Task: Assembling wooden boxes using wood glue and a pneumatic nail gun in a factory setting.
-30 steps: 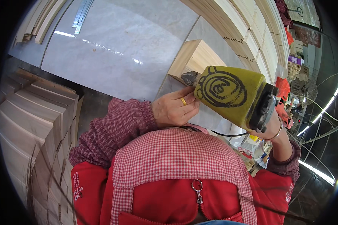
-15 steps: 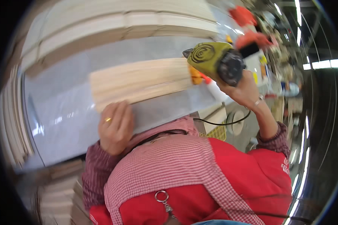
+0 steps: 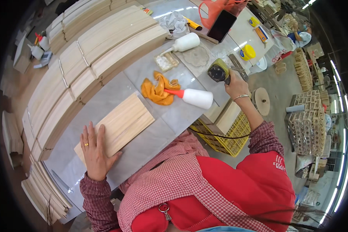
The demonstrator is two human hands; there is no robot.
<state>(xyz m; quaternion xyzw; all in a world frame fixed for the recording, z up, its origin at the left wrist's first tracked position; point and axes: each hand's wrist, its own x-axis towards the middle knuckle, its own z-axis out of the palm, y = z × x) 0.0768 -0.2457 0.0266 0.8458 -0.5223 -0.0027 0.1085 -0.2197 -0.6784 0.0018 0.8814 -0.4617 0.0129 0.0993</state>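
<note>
My left hand [image 3: 94, 151] lies flat, fingers spread, on the near end of a pale wooden board [image 3: 118, 125] on the grey worktable [image 3: 150, 143]. My right hand [image 3: 236, 86] reaches out to the right and grips a yellow-green power sander [image 3: 219, 71] set down on the table's far right part; its black cord [image 3: 216, 135] runs back toward my body. Between both hands lie an orange cloth [image 3: 157, 91] and a white squeeze bottle with a red nozzle [image 3: 193, 97].
Bundles of long pale wood slats [image 3: 96, 54] lie along the table's left side, more are stacked at lower left [image 3: 42, 189]. A second white bottle [image 3: 183, 43], a black phone [image 3: 222, 25], a yellow jar [image 3: 247, 52] and a yellow crate [image 3: 224, 135] lie to the right.
The sander has gone from above the board to the table on the right, still in my right hand. My left hand now rests flat on the board's near end.
</note>
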